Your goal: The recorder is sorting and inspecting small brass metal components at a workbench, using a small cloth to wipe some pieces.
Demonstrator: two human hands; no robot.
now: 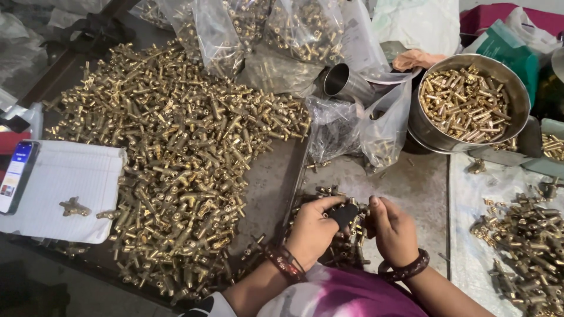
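Holding a small black part (343,215) together, the left hand (311,232) and right hand (392,230) both pinch it just right of the big brass pile (176,158). Its long axis seems to run left to right, though which end leads I cannot tell. Judging from that pile, much work remains; the steel bowl (423,126) is already quite full.

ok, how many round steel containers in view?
2. A big steel bowl of brass pieces at upper right; a small steel cup tipped on its side left of it, among plastic bags. Others may be hidden.
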